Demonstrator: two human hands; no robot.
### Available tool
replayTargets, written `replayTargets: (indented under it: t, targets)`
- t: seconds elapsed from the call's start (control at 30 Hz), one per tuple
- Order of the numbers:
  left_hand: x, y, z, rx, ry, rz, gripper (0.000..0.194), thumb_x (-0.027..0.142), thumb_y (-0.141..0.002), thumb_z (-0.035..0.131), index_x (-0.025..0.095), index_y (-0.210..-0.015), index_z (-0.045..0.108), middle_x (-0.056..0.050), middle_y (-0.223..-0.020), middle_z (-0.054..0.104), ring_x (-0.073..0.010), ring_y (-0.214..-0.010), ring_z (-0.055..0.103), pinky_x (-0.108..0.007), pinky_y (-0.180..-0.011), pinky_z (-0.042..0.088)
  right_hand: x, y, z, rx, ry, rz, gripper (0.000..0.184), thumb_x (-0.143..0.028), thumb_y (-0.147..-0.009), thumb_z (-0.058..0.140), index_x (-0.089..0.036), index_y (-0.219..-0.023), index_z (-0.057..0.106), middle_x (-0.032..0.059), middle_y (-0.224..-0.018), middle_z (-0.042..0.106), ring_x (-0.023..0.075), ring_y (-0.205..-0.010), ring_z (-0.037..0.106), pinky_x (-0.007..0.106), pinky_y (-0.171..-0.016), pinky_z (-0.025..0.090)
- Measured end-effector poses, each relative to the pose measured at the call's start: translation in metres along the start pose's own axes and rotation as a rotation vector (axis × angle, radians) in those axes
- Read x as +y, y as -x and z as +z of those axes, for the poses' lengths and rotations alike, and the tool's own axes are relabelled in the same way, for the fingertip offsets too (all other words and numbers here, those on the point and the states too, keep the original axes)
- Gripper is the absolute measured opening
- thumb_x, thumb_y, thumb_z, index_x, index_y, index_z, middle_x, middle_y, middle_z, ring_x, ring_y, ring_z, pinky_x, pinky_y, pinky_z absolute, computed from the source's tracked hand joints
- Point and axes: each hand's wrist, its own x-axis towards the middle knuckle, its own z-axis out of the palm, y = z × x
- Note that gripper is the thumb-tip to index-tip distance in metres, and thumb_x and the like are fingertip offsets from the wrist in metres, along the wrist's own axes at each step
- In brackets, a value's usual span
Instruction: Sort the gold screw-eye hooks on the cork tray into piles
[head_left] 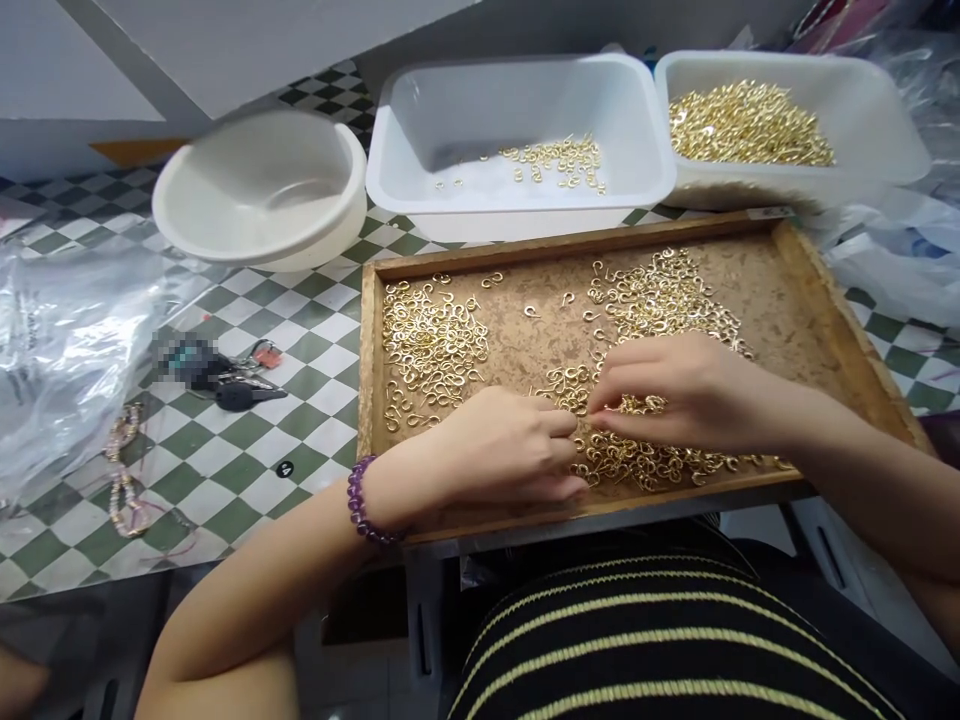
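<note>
Head camera looks down on my left hand (502,450), its fingers curled down at the edge of the gold hooks (637,460), and my right hand (675,395), its fingertips drawn close together among them; I cannot tell whether either hand is gripping a hook. The hooks lie in two loose spreads on the cork floor of a wooden tray (367,370), with bare cork between them and more towards the right end. My forearms cross the tray's near rim. Just past its far rim stand two white plastic tubs: the middle tub (450,120) holds a small scatter of hooks, the right tub (870,120) a deep heap. A round white basin (259,195) sits left of them on the checked tile bench (285,440), beside a set of keys (240,395).
</note>
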Motion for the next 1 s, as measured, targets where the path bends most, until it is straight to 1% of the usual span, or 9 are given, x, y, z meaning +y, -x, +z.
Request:
replayTargets:
  t: [0.07, 0.13, 0.23, 0.3, 0.47, 0.53, 0.7, 0.83, 1.0]
  targets:
    - [0.002, -0.001, 0.003, -0.015, -0.038, -0.068, 0.042, 0.056, -0.097, 0.061, 0.019, -0.077, 0.066, 0.003, -0.076, 0.067, -0.0109, -0.059, 0.058, -0.027, -0.047, 0.016, -0.004, 0.001, 0.009, -0.055, 0.108, -0.035, 0.026, -0.029, -0.104, 0.056, -0.015, -0.084, 0.066, 0.0009, -0.078, 0.061, 0.0092, -0.069, 0.051, 0.025, -0.060, 0.030]
    - [0.004, -0.003, 0.003, -0.084, -0.050, -0.156, 0.043, 0.059, -0.095, 0.065, 0.019, -0.080, 0.066, 0.002, -0.076, 0.068, -0.0116, -0.058, 0.058, -0.027, -0.049, 0.010, -0.009, 0.002, 0.017, -0.103, 0.201, -0.041, 0.027, -0.032, -0.102, 0.058, -0.015, -0.080, 0.062, 0.0018, -0.076, 0.059, 0.0118, -0.070, 0.049, 0.027, -0.060, 0.025]
    - [0.007, -0.006, -0.002, -0.221, 0.007, -0.276, 0.037, 0.056, -0.092, 0.070, 0.020, -0.082, 0.068, 0.002, -0.076, 0.068, -0.0119, -0.057, 0.057, -0.026, -0.050, 0.008, -0.017, 0.003, 0.023, -0.157, 0.252, -0.033, 0.023, -0.031, -0.099, 0.063, -0.015, -0.083, 0.061, 0.0024, -0.078, 0.059, 0.0137, -0.073, 0.050, 0.026, -0.062, 0.025]
    - [0.007, -0.008, -0.007, -0.286, 0.073, -0.333, 0.032, 0.052, -0.092, 0.071, 0.021, -0.085, 0.068, 0.003, -0.077, 0.069, -0.0117, -0.059, 0.058, -0.025, -0.049, 0.009, -0.021, 0.004, 0.023, -0.174, 0.261, -0.003, 0.020, -0.030, -0.098, 0.065, -0.016, -0.085, 0.062, 0.0023, -0.079, 0.060, 0.0143, -0.074, 0.051, 0.027, -0.062, 0.026]
    - [0.006, -0.010, -0.010, -0.297, 0.139, -0.357, 0.024, 0.044, -0.089, 0.079, 0.022, -0.088, 0.069, 0.005, -0.076, 0.069, -0.0103, -0.062, 0.061, -0.025, -0.049, 0.012, -0.031, 0.007, 0.023, -0.172, 0.294, 0.052, 0.028, -0.038, -0.094, 0.072, -0.016, -0.081, 0.059, 0.0022, -0.078, 0.060, 0.0145, -0.069, 0.051, 0.028, -0.060, 0.025]
    - [0.007, -0.010, -0.010, -0.307, 0.135, -0.358, 0.020, 0.040, -0.088, 0.080, 0.023, -0.086, 0.070, 0.006, -0.076, 0.070, -0.0104, -0.062, 0.062, -0.025, -0.050, 0.013, -0.035, 0.008, 0.026, -0.154, 0.329, 0.060, 0.028, -0.036, -0.092, 0.074, -0.016, -0.079, 0.058, 0.0020, -0.076, 0.059, 0.0151, -0.067, 0.051, 0.028, -0.059, 0.024]
    - [0.008, -0.010, -0.016, -0.353, 0.125, -0.383, 0.016, 0.030, -0.090, 0.076, 0.022, -0.077, 0.072, 0.005, -0.076, 0.072, -0.0100, -0.062, 0.062, -0.025, -0.051, 0.014, -0.040, 0.008, 0.034, -0.138, 0.320, 0.093, 0.019, -0.024, -0.099, 0.058, -0.016, -0.081, 0.059, 0.0018, -0.074, 0.058, 0.0155, -0.063, 0.050, 0.029, -0.057, 0.022]
    - [0.001, -0.009, -0.027, -0.411, 0.090, -0.444, 0.024, 0.034, -0.093, 0.073, 0.021, -0.073, 0.071, 0.004, -0.073, 0.073, -0.0098, -0.061, 0.059, -0.024, -0.051, 0.015, -0.038, 0.009, 0.035, -0.124, 0.292, 0.098, 0.021, -0.020, -0.099, 0.052, -0.017, -0.080, 0.059, 0.0018, -0.074, 0.057, 0.0149, -0.064, 0.049, 0.030, -0.058, 0.024]
    - [-0.011, -0.009, -0.031, -0.485, 0.189, -0.489, 0.019, 0.038, -0.093, 0.075, 0.024, -0.080, 0.075, 0.004, -0.077, 0.076, -0.0096, -0.066, 0.062, -0.022, -0.056, 0.021, -0.037, 0.008, 0.040, -0.026, 0.293, 0.056, 0.029, -0.025, -0.105, 0.047, -0.016, -0.082, 0.061, 0.0026, -0.076, 0.058, 0.0141, -0.068, 0.049, 0.029, -0.062, 0.030]
